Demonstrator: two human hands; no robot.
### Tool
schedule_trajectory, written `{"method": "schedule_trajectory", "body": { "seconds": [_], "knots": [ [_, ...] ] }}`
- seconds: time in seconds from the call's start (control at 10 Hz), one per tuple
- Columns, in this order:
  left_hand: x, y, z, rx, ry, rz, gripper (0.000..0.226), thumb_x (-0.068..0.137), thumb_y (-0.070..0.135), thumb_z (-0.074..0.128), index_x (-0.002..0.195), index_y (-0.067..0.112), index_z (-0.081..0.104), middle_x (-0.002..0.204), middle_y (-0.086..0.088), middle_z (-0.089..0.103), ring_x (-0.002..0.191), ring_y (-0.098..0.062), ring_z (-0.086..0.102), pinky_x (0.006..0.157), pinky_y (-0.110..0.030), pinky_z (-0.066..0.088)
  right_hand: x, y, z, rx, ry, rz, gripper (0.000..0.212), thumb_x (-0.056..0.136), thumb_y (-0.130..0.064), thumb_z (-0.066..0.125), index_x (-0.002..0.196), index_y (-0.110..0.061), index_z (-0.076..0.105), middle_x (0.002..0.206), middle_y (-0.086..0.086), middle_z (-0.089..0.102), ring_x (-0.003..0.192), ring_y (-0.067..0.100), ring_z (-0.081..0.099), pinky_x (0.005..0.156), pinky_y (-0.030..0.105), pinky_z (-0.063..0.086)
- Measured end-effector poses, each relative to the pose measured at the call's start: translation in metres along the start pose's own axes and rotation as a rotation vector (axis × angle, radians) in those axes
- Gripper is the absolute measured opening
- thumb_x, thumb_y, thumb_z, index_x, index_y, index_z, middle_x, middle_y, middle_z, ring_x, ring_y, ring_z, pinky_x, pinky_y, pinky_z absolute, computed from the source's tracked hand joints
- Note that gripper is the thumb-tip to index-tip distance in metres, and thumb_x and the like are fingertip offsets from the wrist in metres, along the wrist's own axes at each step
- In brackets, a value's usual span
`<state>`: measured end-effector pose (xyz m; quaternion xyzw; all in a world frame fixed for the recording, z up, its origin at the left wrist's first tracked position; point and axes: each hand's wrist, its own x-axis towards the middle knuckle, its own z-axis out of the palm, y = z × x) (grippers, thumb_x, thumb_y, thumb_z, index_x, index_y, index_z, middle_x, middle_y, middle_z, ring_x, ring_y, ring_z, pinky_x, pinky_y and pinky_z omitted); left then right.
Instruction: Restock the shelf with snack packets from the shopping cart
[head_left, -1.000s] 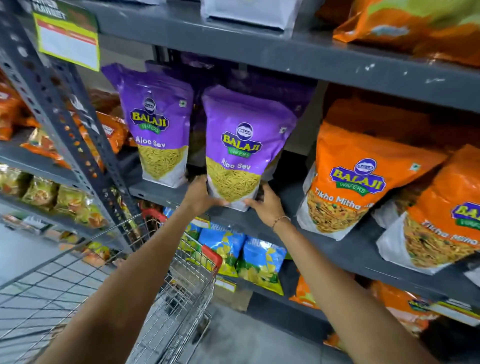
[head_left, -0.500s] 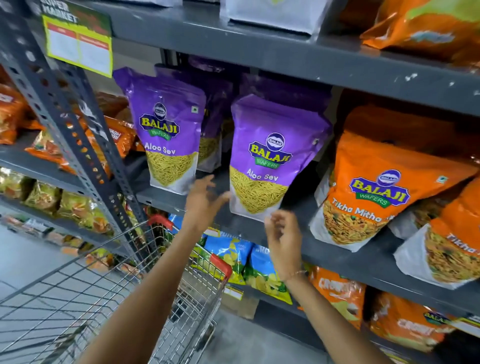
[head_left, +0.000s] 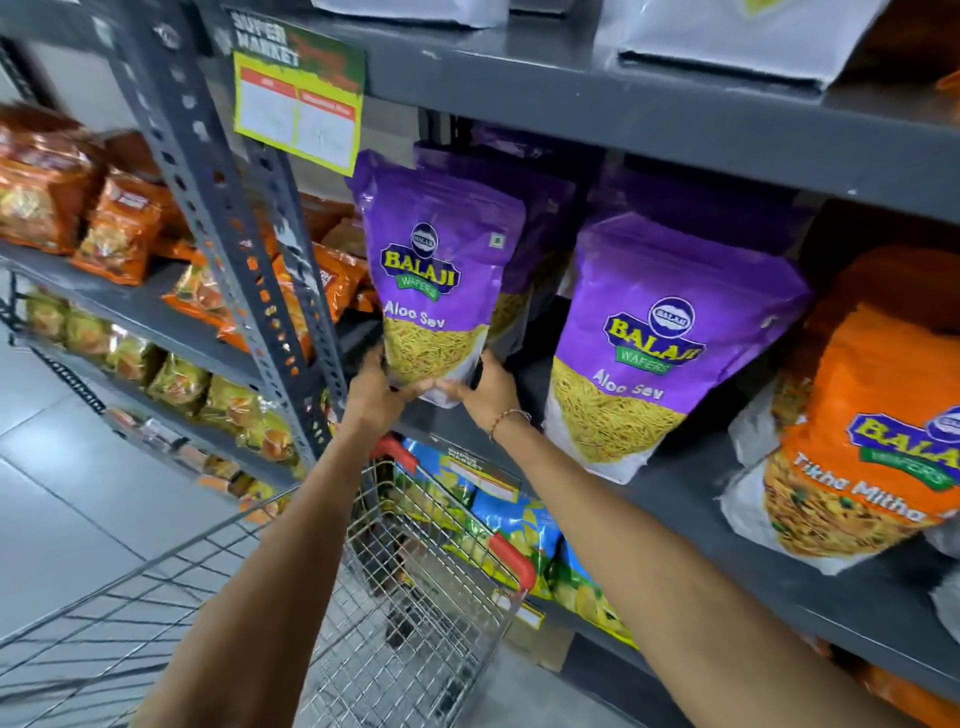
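Both our hands have moved left from the right purple packet (head_left: 670, 353) to the left purple packet (head_left: 441, 291), and now grasp its bottom corners: left hand (head_left: 376, 397) on the left corner, right hand (head_left: 485, 397) on the right. That packet stands upright at the front edge of the grey shelf (head_left: 727, 499), just beside a slotted metal post (head_left: 234, 223). An orange packet (head_left: 872, 441) leans further right. Our wire shopping cart (head_left: 415, 597) sits below, near us.
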<state>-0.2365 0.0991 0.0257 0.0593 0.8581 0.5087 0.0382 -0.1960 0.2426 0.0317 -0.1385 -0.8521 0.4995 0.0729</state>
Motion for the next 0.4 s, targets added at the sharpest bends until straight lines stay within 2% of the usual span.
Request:
{"method": "schedule_trajectory", "body": {
  "seconds": [0.2,0.3,0.4],
  "knots": [
    [-0.008,-0.001,0.012,-0.035,0.0,0.012,0.075,0.075,0.023,0.074,0.136,0.007,0.032,0.133,-0.015,0.052,0.12,-0.03,0.051,0.09,-0.032,0.039,-0.006,0.009,-0.003,-0.04,0.035,-0.021,0.067,0.077,-0.034,0.07,0.125,0.003,0.041,0.123,0.022,0.057,0.116,0.033,0.052,0.091,0.038,0.043],
    [-0.008,-0.003,0.013,-0.041,-0.017,0.028,0.08,0.074,0.03,0.075,0.136,0.009,0.03,0.136,-0.015,0.048,0.125,-0.03,0.047,0.101,-0.038,0.041,-0.011,-0.002,-0.013,-0.045,-0.048,0.019,0.072,0.08,-0.036,0.067,0.133,0.0,0.033,0.133,0.02,0.051,0.123,0.032,0.048,0.098,0.041,0.042],
    [-0.008,-0.011,0.022,0.004,0.101,0.015,0.097,0.068,0.048,0.072,0.14,0.009,0.019,0.145,-0.02,0.036,0.135,-0.035,0.036,0.108,-0.054,0.036,-0.031,-0.008,-0.011,0.02,0.027,-0.006,0.063,0.088,-0.032,0.057,0.137,-0.004,0.03,0.135,0.018,0.05,0.124,0.03,0.048,0.1,0.042,0.042]
  ]
}}
